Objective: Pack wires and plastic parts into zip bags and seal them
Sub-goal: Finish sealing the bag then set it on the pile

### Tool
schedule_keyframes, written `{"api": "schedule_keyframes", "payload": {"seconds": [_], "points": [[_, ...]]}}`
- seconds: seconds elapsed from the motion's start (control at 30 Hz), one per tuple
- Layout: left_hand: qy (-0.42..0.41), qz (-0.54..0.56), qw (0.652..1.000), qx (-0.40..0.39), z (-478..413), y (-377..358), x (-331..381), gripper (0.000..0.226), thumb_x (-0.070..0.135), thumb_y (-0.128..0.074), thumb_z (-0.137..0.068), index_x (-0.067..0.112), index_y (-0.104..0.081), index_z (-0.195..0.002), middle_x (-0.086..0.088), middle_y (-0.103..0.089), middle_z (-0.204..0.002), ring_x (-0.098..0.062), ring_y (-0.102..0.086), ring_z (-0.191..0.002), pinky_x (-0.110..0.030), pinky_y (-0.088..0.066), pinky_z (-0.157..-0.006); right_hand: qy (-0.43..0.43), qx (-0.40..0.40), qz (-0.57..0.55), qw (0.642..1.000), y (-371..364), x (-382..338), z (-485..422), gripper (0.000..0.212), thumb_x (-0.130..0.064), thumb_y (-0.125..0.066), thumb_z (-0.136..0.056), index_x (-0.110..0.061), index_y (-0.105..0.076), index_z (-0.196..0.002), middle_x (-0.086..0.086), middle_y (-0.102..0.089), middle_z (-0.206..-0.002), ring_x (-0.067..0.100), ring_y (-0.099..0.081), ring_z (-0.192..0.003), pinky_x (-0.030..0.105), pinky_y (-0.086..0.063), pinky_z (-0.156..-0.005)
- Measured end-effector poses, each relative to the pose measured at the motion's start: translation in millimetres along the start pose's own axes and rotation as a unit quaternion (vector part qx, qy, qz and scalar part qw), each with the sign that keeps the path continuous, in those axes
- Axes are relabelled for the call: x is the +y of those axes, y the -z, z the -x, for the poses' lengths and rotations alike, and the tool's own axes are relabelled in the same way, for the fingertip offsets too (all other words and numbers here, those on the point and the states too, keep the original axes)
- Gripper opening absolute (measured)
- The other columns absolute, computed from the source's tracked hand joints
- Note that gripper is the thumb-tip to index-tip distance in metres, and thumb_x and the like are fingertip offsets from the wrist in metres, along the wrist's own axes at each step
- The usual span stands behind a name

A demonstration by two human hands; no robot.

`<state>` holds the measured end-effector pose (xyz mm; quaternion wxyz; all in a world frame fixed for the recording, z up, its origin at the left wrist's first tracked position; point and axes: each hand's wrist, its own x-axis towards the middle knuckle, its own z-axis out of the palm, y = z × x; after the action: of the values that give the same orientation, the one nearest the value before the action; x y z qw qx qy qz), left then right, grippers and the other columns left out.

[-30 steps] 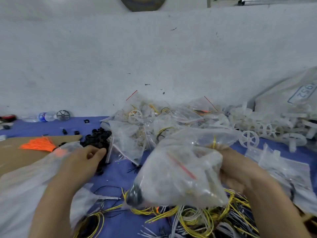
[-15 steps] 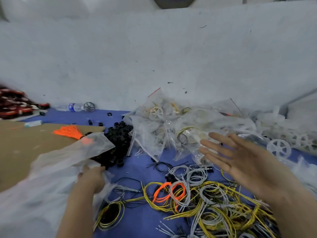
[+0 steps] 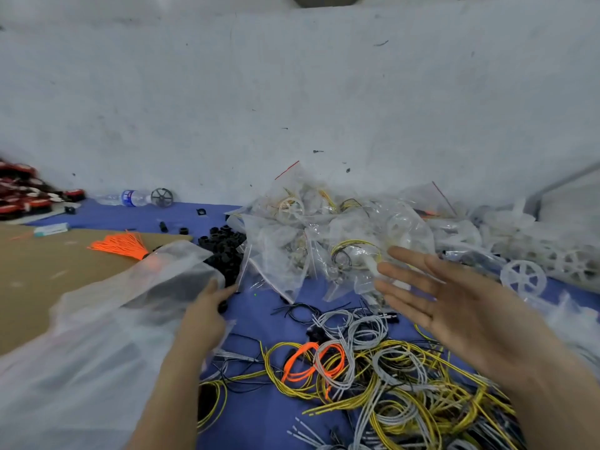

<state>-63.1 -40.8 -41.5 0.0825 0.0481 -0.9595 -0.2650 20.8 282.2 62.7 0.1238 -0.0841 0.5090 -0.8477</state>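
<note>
My right hand point(image 3: 461, 306) is spread flat, fingers straight and apart, holding nothing, hovering above the tangle at five o'clock; my left hand point(image 3: 203, 315) reaches to eleven o'clock against the mouth of a big cloudy plastic bag point(image 3: 107, 336), and blur keeps me from telling whether its fingers pinch the film. Beneath my palms lie loose wires point(image 3: 357, 378), thin coils of yellow, grey and orange; just past my left fingertips is a heap of small black plastic parts point(image 3: 224, 248). At twelve o'clock sits a crinkled mound of filled zip bags point(image 3: 324, 241), glossy and clear; at two o'clock, white spoked wheels point(image 3: 522, 277). At ten o'clock an orange wire tassel point(image 3: 120, 246) rests on brown cardboard point(image 3: 48, 271). Everything lies on a blue cloth point(image 3: 266, 306) against a scuffed white wall point(image 3: 292, 92); a water bottle point(image 3: 130, 198) lies at its foot.
</note>
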Motion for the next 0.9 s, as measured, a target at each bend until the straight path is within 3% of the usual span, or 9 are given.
{"api": "schedule_keyframes", "payload": {"seconds": [0.13,0.27,0.43,0.57,0.63,0.7,0.8,0.9], "points": [[0.016,-0.041,0.999,-0.013,-2,-31,-14,0.052,-0.01,-0.039,-0.09,0.013,-0.052,-0.135,-0.009,-0.018,-0.158,-0.028,-0.023,-0.143,-0.029,-0.02,-0.113,0.01,-0.006,0.021,1.0,3,-1,1,0.037,-0.029,-0.058,-0.077,-0.016,-0.071,-0.109,0.011,-0.067,-0.118,0.03,-0.065,-0.108,0.034,-0.056,-0.081],[0.026,-0.075,0.997,0.025,-6,-32,-12,0.035,0.001,-0.048,-0.091,0.005,-0.063,-0.123,-0.013,-0.042,-0.143,-0.033,-0.05,-0.123,-0.033,-0.036,-0.102,0.026,-0.012,0.029,0.999,4,-5,3,0.039,-0.031,-0.06,-0.075,-0.018,-0.071,-0.11,0.009,-0.066,-0.119,0.029,-0.064,-0.108,0.034,-0.056,-0.081],[0.084,-0.09,0.992,0.043,-8,-31,-8,0.026,0.016,-0.061,-0.087,0.006,-0.066,-0.11,-0.017,-0.047,-0.125,-0.04,-0.054,-0.11,-0.037,-0.041,-0.094,0.023,-0.01,0.034,0.999,5,-7,4,0.039,-0.031,-0.059,-0.075,-0.017,-0.071,-0.109,0.011,-0.068,-0.116,0.028,-0.066,-0.105,0.033,-0.057,-0.08],[0.059,-0.078,0.994,0.041,-3,-20,0,0.016,0.005,-0.06,-0.083,0.007,-0.075,-0.09,-0.017,-0.066,-0.107,-0.033,-0.06,-0.102,-0.03,-0.042,-0.081,0.024,-0.01,0.036,0.999,4,-6,5,0.039,-0.031,-0.06,-0.076,-0.016,-0.071,-0.109,0.011,-0.069,-0.112,0.027,-0.068,-0.101,0.031,-0.056,-0.078],[0.036,-0.032,0.998,0.041,3,-5,17,0.013,0.006,-0.063,-0.084,0.01,-0.075,-0.085,-0.011,-0.07,-0.095,-0.029,-0.063,-0.094,-0.029,-0.041,-0.073,0.026,-0.005,0.037,0.999,3,-4,5,0.04,-0.031,-0.062,-0.073,-0.013,-0.072,-0.108,0.012,-0.07,-0.107,0.027,-0.069,-0.097,0.031,-0.057,-0.078],[0.0,0.095,0.994,0.057,13,19,45,0.012,0.009,-0.068,-0.084,0.016,-0.072,-0.076,-0.001,-0.07,-0.082,-0.017,-0.063,-0.081,-0.026,-0.042,-0.067,0.026,0.008,0.047,0.999,0,-3,5,0.039,-0.031,-0.064,-0.071,-0.009,-0.074,-0.101,0.014,-0.07,-0.102,0.028,-0.069,-0.093,0.033,-0.057,-0.078],[-0.08,0.35,0.933,0.025,48,52,103,0.016,0.013,-0.069,-0.085,0.021,-0.072,-0.071,0.009,-0.067,-0.066,0.001,-0.06,-0.062,-0.015,-0.048,-0.059,0.022,0.015,0.067,0.997,-11,2,6,0.04,-0.032,-0.067,-0.069,-0.005,-0.073,-0.098,0.016,-0.07,-0.101,0.031,-0.069,-0.09,0.035,-0.058,-0.071],[-0.159,0.457,0.873,-0.059,90,57,156,0.008,0.012,-0.069,-0.083,0.018,-0.072,-0.08,0.0,-0.063,-0.065,-0.003,-0.056,-0.053,-0.014,-0.043,-0.047,0.025,-0.007,0.083,0.996,-31,13,6,0.036,-0.034,-0.071,-0.069,-0.014,-0.073,-0.099,0.011,-0.07,-0.106,0.032,-0.069,-0.092,0.041,-0.058,-0.07]]}}
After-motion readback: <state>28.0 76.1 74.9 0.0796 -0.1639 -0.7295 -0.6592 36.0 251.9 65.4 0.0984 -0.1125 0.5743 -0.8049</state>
